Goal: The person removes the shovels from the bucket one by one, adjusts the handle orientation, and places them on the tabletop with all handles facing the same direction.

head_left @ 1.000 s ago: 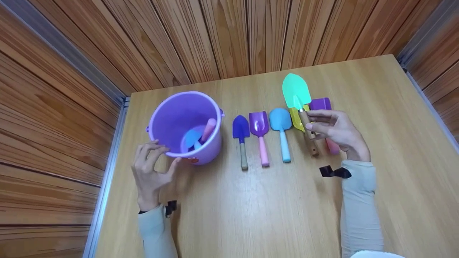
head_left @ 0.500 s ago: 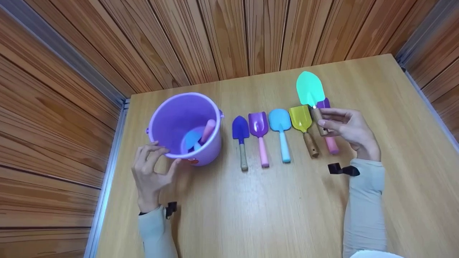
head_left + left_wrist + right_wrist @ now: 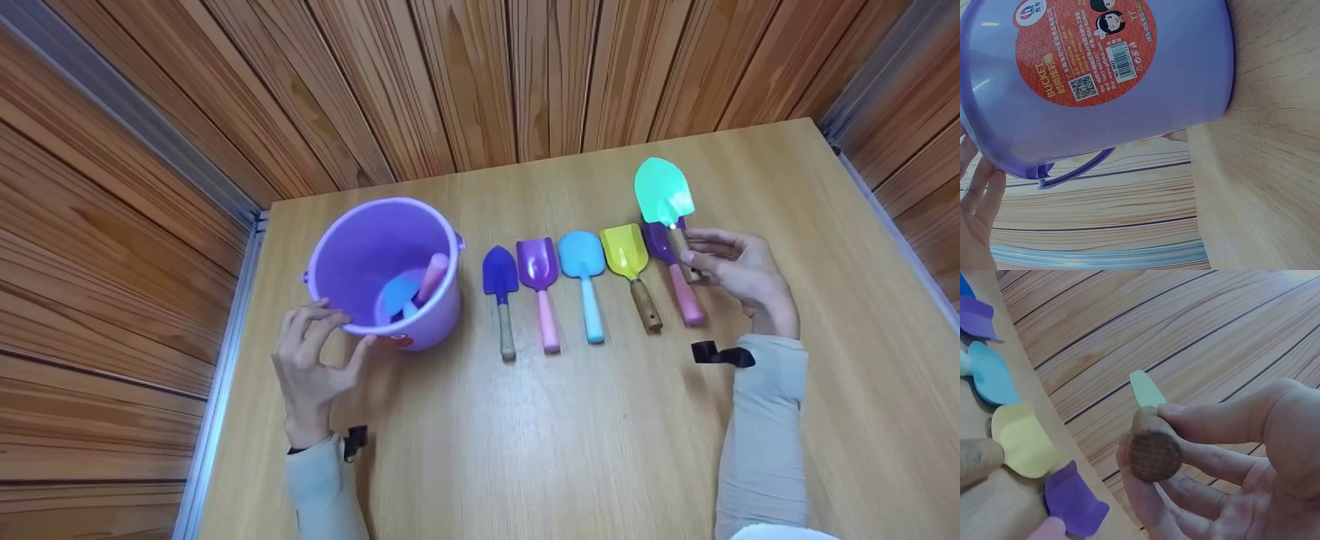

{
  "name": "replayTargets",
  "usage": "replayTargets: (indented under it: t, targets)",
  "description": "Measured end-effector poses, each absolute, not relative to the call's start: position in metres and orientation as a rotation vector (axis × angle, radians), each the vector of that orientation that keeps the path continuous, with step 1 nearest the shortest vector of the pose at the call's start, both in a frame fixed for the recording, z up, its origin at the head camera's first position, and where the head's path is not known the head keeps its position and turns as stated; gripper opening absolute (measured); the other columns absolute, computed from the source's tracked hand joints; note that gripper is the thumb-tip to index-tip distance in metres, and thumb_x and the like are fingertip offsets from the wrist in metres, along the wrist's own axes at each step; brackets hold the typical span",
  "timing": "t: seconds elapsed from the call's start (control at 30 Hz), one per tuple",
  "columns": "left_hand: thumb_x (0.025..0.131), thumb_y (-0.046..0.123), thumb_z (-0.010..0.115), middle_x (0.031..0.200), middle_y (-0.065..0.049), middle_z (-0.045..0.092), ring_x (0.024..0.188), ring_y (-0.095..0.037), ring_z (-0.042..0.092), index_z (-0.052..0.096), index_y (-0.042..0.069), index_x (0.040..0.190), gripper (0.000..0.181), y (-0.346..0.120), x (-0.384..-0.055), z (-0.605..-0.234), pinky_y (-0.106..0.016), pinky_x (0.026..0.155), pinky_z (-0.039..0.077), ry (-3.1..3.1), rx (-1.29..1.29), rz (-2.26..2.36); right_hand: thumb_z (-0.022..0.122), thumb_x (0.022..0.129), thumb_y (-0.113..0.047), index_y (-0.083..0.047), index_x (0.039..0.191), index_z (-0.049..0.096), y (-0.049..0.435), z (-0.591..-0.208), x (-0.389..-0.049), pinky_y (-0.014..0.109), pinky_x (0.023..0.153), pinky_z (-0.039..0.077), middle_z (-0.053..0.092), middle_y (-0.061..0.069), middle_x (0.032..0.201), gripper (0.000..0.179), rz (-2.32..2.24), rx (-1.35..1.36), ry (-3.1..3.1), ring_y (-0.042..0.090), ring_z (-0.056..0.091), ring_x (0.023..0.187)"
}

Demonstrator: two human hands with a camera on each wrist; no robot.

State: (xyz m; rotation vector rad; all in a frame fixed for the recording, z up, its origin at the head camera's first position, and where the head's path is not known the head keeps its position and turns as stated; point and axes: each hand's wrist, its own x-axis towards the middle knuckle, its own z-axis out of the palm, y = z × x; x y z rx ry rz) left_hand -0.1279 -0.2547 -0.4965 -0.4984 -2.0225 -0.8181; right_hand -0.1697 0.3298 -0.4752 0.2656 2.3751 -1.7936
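My right hand [image 3: 739, 274] pinches the wooden handle [image 3: 1154, 455] of a mint-green trowel [image 3: 664, 191] between thumb and fingers. The trowel is raised, blade pointing away, overlapping a purple shovel with a pink handle [image 3: 684, 296] in the head view. My left hand [image 3: 315, 367] holds the near-left rim of a purple bucket [image 3: 442, 315], fingertips over the edge and thumb at the outer wall. Inside the upright bucket lie a light-blue blade [image 3: 400, 294] and a pink handle [image 3: 433, 277]. A red label [image 3: 1084, 50] faces the left wrist camera.
Left to right, a row on the wooden table [image 3: 555, 435] holds a dark-blue trowel [image 3: 500, 270], a purple shovel [image 3: 537, 262], a light-blue shovel [image 3: 582, 255] and a yellow shovel [image 3: 625, 249]. Wood-panelled walls [image 3: 480, 82] border the back and sides.
My right hand has carried the mint-green trowel rightward, from over the yellow shovel to over the rightmost purple shovel. The left hand stays at the bucket rim.
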Motion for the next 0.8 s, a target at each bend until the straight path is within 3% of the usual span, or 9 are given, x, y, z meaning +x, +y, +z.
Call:
replayTargets:
  t: [0.47, 0.8]
  targets:
    - [0.087, 0.057, 0.079, 0.097, -0.015, 0.076, 0.103, -0.039, 0.070, 0.080, 0.003, 0.094, 0.055, -0.255, -0.127, -0.496, -0.022, 0.104, 0.050, -2.047, -0.488, -0.781, 0.071, 0.104, -0.026, -0.005, 0.155, 0.053, 0.352, -0.485, -0.166, 0.017, 0.083, 0.060, 0.069, -0.026, 0.107, 0.058, -1.746, 0.435, 2.402, -0.003, 0.066, 0.100]
    - [0.086, 0.058, 0.079, 0.096, -0.015, 0.076, 0.102, -0.040, 0.070, 0.080, 0.003, 0.094, 0.056, -0.255, -0.128, -0.497, -0.023, 0.104, 0.050, -2.034, -0.492, -0.799, 0.070, 0.104, -0.020, -0.003, 0.157, 0.048, 0.369, -0.491, -0.163, 0.019, 0.081, 0.062, 0.071, -0.027, 0.100, 0.059, -1.790, 0.499, 2.332, -0.004, 0.069, 0.094]
